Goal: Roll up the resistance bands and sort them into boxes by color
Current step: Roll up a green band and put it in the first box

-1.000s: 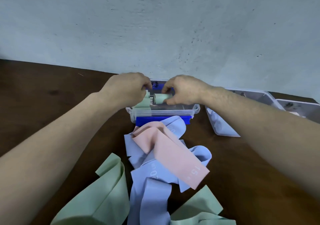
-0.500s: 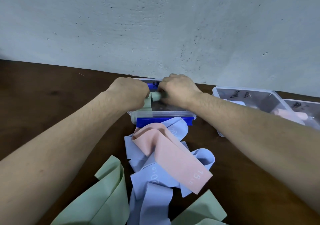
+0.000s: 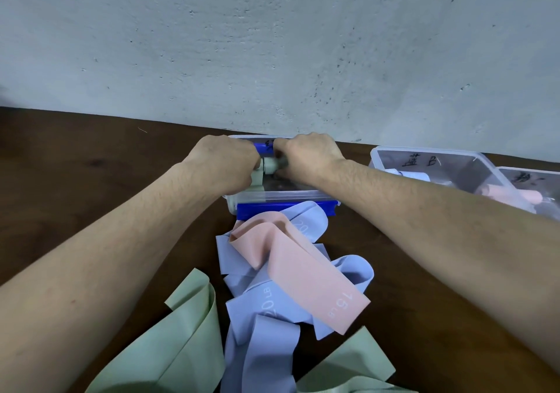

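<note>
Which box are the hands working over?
The blue-latched box nearest the loose bands; both hands hold a green roll above it. The others sit farther right.

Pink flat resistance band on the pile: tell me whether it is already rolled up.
No: the pink flat resistance band lies unrolled, draped across the lilac-blue bands on the brown table.

A single head-worn camera looks forward and down along both forearms toward the far edge of the tabletop [image 3: 75,162]. It sits close above the near edge, facing the wall [image 3: 272,44].
</note>
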Demonstrator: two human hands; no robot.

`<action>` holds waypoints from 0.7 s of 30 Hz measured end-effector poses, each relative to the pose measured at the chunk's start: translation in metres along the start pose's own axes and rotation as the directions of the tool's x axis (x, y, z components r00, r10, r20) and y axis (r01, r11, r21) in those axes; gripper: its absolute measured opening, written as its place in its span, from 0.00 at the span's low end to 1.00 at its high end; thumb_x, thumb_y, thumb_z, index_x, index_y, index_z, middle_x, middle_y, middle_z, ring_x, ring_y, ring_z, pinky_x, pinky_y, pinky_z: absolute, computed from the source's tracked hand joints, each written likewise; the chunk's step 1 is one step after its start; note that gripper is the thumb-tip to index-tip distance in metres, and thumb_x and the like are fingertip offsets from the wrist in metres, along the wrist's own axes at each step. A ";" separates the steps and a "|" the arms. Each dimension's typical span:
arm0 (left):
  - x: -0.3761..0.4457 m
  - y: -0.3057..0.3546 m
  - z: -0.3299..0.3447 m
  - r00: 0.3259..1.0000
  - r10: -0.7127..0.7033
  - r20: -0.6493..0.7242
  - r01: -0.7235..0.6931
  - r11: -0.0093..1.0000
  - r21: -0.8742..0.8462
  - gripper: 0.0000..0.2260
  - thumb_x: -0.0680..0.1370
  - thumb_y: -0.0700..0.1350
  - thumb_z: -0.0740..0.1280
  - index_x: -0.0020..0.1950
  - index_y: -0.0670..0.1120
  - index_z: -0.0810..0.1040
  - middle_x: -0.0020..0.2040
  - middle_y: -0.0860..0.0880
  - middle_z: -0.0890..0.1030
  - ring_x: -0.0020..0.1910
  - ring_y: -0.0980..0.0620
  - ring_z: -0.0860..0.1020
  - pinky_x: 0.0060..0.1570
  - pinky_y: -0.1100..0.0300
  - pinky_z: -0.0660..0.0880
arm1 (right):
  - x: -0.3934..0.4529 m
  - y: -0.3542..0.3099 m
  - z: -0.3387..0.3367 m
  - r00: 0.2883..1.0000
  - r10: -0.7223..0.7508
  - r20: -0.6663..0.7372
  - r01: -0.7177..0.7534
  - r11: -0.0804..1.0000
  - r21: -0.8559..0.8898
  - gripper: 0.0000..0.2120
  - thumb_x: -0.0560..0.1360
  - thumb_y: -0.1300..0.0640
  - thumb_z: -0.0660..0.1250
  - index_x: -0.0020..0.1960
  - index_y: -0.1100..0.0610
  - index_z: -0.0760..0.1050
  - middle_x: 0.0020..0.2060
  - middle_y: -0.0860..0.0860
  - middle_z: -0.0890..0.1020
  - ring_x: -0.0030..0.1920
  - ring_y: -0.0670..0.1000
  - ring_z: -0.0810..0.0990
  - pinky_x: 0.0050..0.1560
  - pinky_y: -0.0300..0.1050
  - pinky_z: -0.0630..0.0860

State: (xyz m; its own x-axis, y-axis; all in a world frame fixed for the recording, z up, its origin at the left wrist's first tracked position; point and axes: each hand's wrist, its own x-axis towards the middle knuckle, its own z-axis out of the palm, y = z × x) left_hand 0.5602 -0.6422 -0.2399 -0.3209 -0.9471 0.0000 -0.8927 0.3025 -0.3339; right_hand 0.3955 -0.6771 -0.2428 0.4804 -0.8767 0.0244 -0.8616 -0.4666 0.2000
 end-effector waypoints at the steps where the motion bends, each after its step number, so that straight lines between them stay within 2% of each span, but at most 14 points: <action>1: -0.001 0.000 -0.001 1.000 -0.001 -0.002 0.001 1.000 -0.002 0.13 0.79 0.48 0.64 0.63 0.55 0.77 0.57 0.52 0.79 0.45 0.51 0.78 0.38 0.57 0.72 | 0.000 0.000 0.000 1.000 0.004 0.002 -0.004 1.000 0.010 0.18 0.77 0.42 0.64 0.64 0.48 0.72 0.51 0.52 0.81 0.47 0.57 0.77 0.43 0.47 0.70; 4: -0.003 -0.001 -0.002 1.000 -0.007 -0.005 0.007 1.000 -0.010 0.13 0.79 0.48 0.63 0.62 0.56 0.77 0.58 0.53 0.79 0.45 0.50 0.78 0.37 0.57 0.71 | -0.001 0.001 0.000 1.000 0.020 0.004 -0.021 0.999 0.035 0.18 0.76 0.43 0.64 0.62 0.48 0.72 0.45 0.51 0.78 0.42 0.55 0.73 0.42 0.46 0.70; 8: -0.006 -0.001 -0.004 1.000 -0.017 -0.022 0.017 0.999 -0.031 0.12 0.79 0.48 0.63 0.62 0.56 0.77 0.58 0.53 0.79 0.45 0.50 0.78 0.38 0.57 0.71 | -0.003 0.003 0.000 0.999 0.029 -0.016 -0.029 0.999 0.026 0.18 0.76 0.43 0.64 0.63 0.48 0.72 0.40 0.49 0.74 0.42 0.55 0.74 0.41 0.46 0.71; 13: -0.013 0.003 -0.010 0.999 -0.006 -0.053 0.003 0.998 -0.064 0.12 0.80 0.51 0.62 0.63 0.56 0.77 0.59 0.54 0.79 0.49 0.50 0.78 0.39 0.57 0.70 | -0.010 0.006 -0.002 1.000 0.030 -0.006 -0.029 0.999 0.044 0.18 0.76 0.43 0.64 0.63 0.48 0.72 0.41 0.49 0.75 0.41 0.54 0.74 0.39 0.46 0.69; 17: -0.021 0.010 -0.021 0.996 -0.004 -0.091 -0.009 0.991 -0.135 0.13 0.81 0.51 0.61 0.64 0.58 0.77 0.63 0.55 0.76 0.55 0.48 0.78 0.43 0.57 0.69 | -0.019 0.008 -0.009 0.998 0.037 -0.052 -0.033 0.997 0.073 0.20 0.77 0.41 0.64 0.66 0.46 0.71 0.44 0.50 0.78 0.42 0.54 0.73 0.41 0.46 0.69; 21: -0.037 0.021 -0.034 0.986 0.001 -0.170 -0.041 0.972 -0.230 0.12 0.82 0.53 0.58 0.62 0.58 0.78 0.62 0.56 0.76 0.51 0.49 0.76 0.41 0.58 0.67 | -0.038 0.011 -0.018 0.992 0.019 -0.126 -0.005 0.994 0.110 0.18 0.79 0.41 0.60 0.66 0.45 0.71 0.49 0.51 0.82 0.46 0.56 0.77 0.41 0.46 0.68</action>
State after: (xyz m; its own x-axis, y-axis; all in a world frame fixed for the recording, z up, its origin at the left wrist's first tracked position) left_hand 0.5427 -0.5967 -0.2151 -0.3712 -0.9148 0.1594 -0.9276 0.3577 -0.1075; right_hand 0.3710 -0.6465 -0.2243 0.4804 -0.8638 0.1518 -0.8770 -0.4719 0.0906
